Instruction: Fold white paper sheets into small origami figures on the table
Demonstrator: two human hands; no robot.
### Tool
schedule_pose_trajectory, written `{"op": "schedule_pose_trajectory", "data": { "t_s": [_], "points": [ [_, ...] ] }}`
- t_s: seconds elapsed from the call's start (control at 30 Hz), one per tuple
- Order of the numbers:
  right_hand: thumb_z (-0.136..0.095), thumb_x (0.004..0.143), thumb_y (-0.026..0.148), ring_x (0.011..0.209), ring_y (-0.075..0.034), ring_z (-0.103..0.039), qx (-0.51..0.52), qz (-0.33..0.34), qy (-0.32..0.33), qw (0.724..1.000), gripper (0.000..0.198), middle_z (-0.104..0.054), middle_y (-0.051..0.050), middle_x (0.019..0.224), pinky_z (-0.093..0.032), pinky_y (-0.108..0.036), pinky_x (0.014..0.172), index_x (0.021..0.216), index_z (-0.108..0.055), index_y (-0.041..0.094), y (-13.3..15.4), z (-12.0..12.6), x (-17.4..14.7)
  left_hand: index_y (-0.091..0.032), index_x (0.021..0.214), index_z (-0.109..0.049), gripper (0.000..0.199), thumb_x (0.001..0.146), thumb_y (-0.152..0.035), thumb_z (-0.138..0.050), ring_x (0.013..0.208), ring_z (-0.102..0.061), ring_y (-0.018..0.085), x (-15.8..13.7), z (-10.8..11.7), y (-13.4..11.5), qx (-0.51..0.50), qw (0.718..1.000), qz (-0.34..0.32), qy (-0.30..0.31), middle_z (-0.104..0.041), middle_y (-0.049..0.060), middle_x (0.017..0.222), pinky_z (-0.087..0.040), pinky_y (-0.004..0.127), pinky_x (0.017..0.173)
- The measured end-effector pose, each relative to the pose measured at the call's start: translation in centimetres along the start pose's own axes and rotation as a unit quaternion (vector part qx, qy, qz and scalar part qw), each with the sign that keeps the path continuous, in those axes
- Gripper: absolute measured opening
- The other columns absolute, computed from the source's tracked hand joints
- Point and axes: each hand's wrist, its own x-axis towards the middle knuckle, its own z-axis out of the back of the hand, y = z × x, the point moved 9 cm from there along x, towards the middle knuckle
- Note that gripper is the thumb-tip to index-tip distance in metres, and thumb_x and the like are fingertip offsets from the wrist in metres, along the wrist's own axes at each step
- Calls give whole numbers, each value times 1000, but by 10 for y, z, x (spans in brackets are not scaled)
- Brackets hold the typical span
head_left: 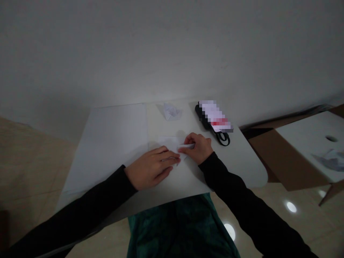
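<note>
Head view: between front and back edges of the table [236,163] lies my white paper [172,142]. My right hand [199,147] has thumb and fingers clamped on its raised strip [189,146]; my left hand [153,166], fingers slightly apart, rests over it, probably so it cannot slide.

Paper [172,142] on table [236,161], sheets [113,139] left

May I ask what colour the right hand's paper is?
The paper is white, as the head view shows.

Indoor room: tiled floor [37,172], wall [172,46]
</note>
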Motion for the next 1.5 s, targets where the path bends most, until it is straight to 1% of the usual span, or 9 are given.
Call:
{"op": "schedule_pose_trajectory", "data": {
  "t_s": [0.1, 0.3, 0.77, 0.87, 0.97, 1.03, 1.13, 1.3, 1.5],
  "points": [
    [-76, 62, 34, 80, -21, -59, -2, 4, -5, 1000, 26, -67, 1, 77, -30, -39, 79, 72, -56, 22, 1, 1, 0, -19, 117, -60, 32, 91, -15, -42, 105, -55, 19, 7, 2, 6, -9, 1000, -28, 1, -63, 6, 119, -44, 37, 95],
    [-75, 63, 34, 79, -21, -59, 4, 12, -39, 999, 28, -65, 1, 74, -31, -37, 76, 76, -53, 22, 0, 1, -1, -22, 121, -58, 35, 90, -14, -44, 107, -56, 19, 2, 0, 13, -19, 998, -51, -38, -64, 7, 118, -44, 39, 94],
    [-74, 65, 36, 83, -24, -55, -13, 2, -52, 999, 25, -64, -1, 76, -34, -40, 79, 73, -55, 23, -2, -1, -2, -20, 119, -58, 34, 89, -13, -46, 105, -54, 19, 2, -2, 14, -5, 998, -25, -49, -61, 7, 119, -43, 37, 93],
    [-74, 66, 39, 92, -28, -52, -42, 38, -95, 994, 23, -64, -7, 89, -36, -40, 77, 73, -60, 22, 4, 8, -15, -21, 115, -60, 34, 86, -11, -46, 106, -54, 20, 4, -4, 15, -2, 999, -16, -33, -62, 6, 119, -41, 39, 94],
    [-65, 78, 33, 103, -28, -50, -69, 110, -155, 979, 11, -62, -9, 107, -35, -41, 81, 80, -65, 22, 18, 20, -46, -24, 113, -60, 38, 81, -7, -48, 118, -50, 22, 5, -4, 14, 6, 999, -20, -36, -62, 5, 117, -28, 48, 106],
    [-60, 83, 30, 104, -26, -53, -89, 194, -135, 968, 11, -63, -8, 110, -35, -41, 84, 87, -66, 22, 31, 15, -70, -24, 113, -59, 40, 80, -6, -47, 128, -44, 22, 4, -5, 13, 10, 999, -31, -37, -62, 5, 119, -19, 50, 111],
    [-57, 86, 28, 111, -26, -53, -119, 267, -118, 949, 23, -62, -11, 117, -36, -41, 88, 106, -64, 20, 40, 7, -98, -22, 115, -58, 39, 80, -7, -47, 133, -40, 21, 4, -10, 14, 10, 999, -42, -26, -59, 8, 125, -21, 47, 113],
    [-52, 89, 26, 123, -29, -48, -158, 300, -95, 936, 35, -56, -17, 128, -35, -43, 93, 122, -58, 16, 42, -4, -109, -21, 113, -58, 37, 81, -7, -46, 133, -40, 21, 4, -9, 15, 6, 999, -44, -27, -58, 9, 128, -30, 44, 109],
    [-53, 89, 31, 128, -28, -45, -177, 291, -77, 937, 35, -57, -12, 129, -32, -46, 98, 124, -58, 26, 36, -4, -104, -20, 108, -59, 32, 81, -8, -47, 133, -40, 22, 5, -6, 14, -3, 998, -49, -40, -60, 9, 124, -33, 44, 107]
  ]
}}
